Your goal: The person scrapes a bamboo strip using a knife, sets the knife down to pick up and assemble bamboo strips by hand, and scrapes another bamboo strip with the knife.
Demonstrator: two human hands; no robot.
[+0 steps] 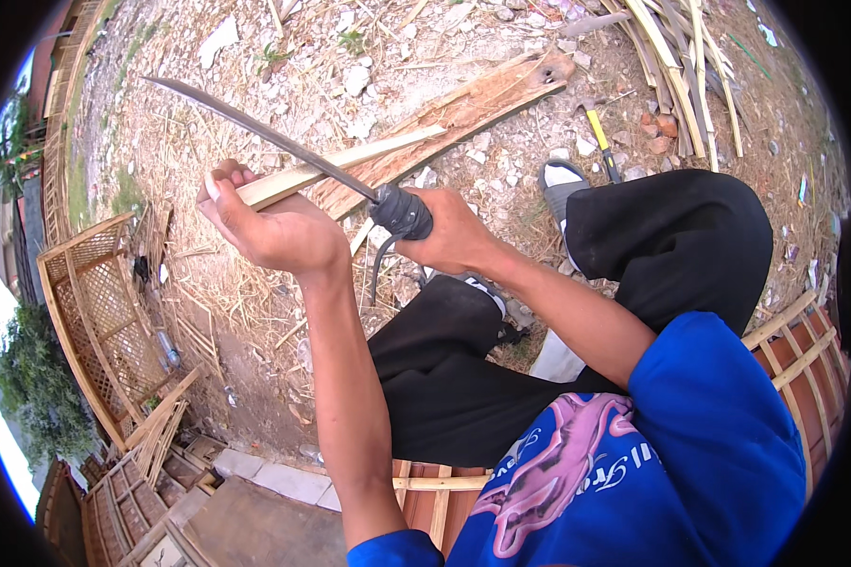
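Outdoors, straw-littered dirt ground (255, 312) beneath left hand (269, 227) gripping bamboo strip (350, 161), right hand (449, 231) clenching machete (284, 142)

bare dirt ground (255, 350), stones, straw, bamboo strips (676, 66), wooden plank (473, 109), yellow-handled hammer (598, 132)

My left forearm rises from the bottom centre of the frame, nearly straight up, bare from the blue sleeve at the elbow to the wrist. My left hand (269, 222) sits in the upper left of centre, wrist bent back, palm turned away from me, fingers curled shut in a grip with the fingertips showing at the top left. My right arm comes in from the lower right, bare below the blue sleeve, forearm slanting up and left across my knees. My right hand (449, 231) lies just right of centre, fist closed tight, knuckles facing up, thumb wrapped under
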